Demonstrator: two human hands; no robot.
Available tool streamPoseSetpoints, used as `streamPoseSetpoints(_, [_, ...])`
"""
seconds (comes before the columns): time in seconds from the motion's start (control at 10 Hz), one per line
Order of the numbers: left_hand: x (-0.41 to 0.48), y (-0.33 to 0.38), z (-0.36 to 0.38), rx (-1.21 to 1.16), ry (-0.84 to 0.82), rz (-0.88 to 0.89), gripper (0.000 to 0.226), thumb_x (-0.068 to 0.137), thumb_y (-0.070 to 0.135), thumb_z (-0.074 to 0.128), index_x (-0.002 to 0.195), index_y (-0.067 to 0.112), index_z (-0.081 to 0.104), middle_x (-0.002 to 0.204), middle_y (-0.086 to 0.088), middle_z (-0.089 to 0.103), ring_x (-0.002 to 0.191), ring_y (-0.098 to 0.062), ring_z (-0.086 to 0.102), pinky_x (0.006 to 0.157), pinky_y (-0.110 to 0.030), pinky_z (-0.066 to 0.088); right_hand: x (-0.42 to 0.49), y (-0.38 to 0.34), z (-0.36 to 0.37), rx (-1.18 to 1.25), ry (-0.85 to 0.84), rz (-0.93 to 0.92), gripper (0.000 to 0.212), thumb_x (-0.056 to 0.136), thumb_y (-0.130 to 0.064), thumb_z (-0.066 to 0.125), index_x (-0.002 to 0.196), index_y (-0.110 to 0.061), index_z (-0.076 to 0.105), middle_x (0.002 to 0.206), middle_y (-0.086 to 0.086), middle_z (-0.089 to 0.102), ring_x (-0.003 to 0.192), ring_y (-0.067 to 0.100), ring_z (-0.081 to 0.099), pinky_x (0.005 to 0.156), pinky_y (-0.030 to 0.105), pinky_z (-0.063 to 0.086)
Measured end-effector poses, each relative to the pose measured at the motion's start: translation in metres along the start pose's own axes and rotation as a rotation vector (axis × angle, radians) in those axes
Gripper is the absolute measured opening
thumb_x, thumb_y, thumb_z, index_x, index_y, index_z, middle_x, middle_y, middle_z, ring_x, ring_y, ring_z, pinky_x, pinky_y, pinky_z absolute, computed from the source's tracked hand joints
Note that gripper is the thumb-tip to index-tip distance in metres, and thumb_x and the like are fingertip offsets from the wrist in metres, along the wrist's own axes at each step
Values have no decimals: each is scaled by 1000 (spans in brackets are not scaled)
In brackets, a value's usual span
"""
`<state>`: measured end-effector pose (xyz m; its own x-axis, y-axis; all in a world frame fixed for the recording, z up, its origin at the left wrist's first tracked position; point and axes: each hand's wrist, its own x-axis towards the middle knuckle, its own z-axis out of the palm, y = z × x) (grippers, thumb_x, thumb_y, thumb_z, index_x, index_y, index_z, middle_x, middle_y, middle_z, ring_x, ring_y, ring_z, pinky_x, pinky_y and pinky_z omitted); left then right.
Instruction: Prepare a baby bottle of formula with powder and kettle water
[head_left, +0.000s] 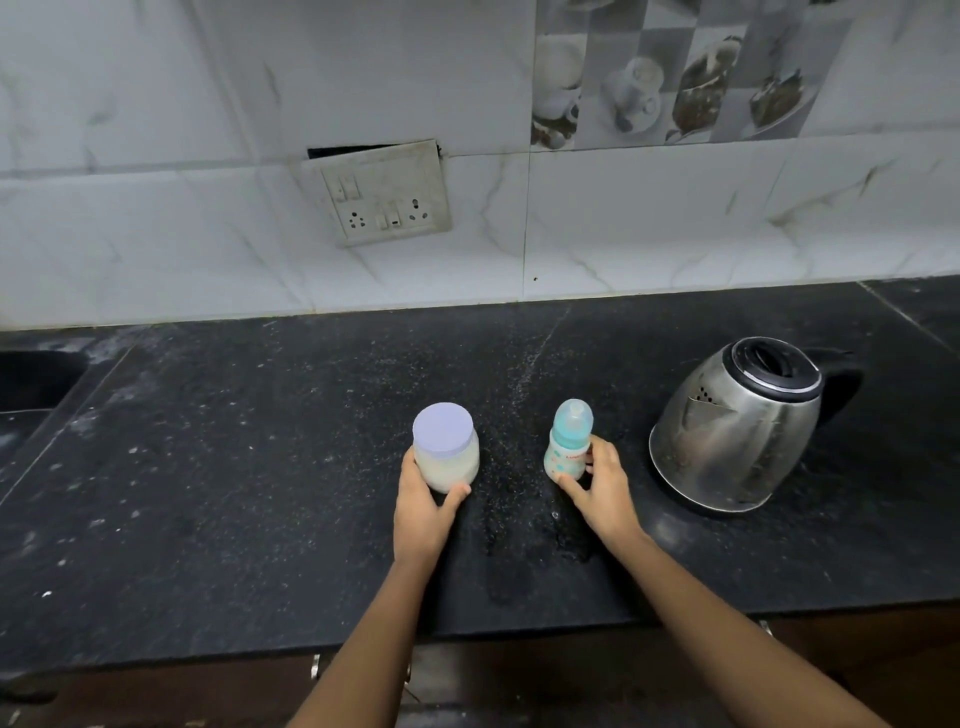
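The baby bottle stood upright on the black counter, between the powder jar and the steel kettle, with its teal collar and teat screwed on. Honestly, almost nothing looked done at this point. The right hand was wrapped around the bottle's lower half, thumb in front and fingers behind. The left hand gripped the jar near its base, and the lilac lid was on tight. The kettle sat well off to the right with its lid shut, nobody touching it. Couldn't tell if there was any liquid in the bottle, the body's printed and too small to read. So my guess: everything was left to do, meaning unscrew the top, open the jar, scoop powder, pour water, close and shake.
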<state>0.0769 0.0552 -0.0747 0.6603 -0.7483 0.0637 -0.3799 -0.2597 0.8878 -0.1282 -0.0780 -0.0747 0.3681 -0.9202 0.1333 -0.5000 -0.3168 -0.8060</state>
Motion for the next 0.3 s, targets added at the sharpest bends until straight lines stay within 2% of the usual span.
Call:
streamPoseSetpoints(0.2, [8, 4, 5, 11, -26, -45, 84, 76, 26, 77, 145, 22, 28, 138, 5, 46, 119, -11, 44, 98, -31, 37, -2, -4, -4, 0, -14, 22, 56, 79, -13, 74, 128, -13, 47, 119, -2, 47, 111, 14, 50, 99, 36, 45])
streamPoseSetpoints(0.3, [4, 6, 5, 54, -18, -61, 99, 73, 34, 80, 149, 16, 20, 150, -1, 36, 133, -18, 37, 108, -38, 34, -2, -11, -5, -22, -13, 37, 59, 78, -15, 75, 128, -11, 45, 122, 2, 47, 117, 19, 48, 100, 34, 42])
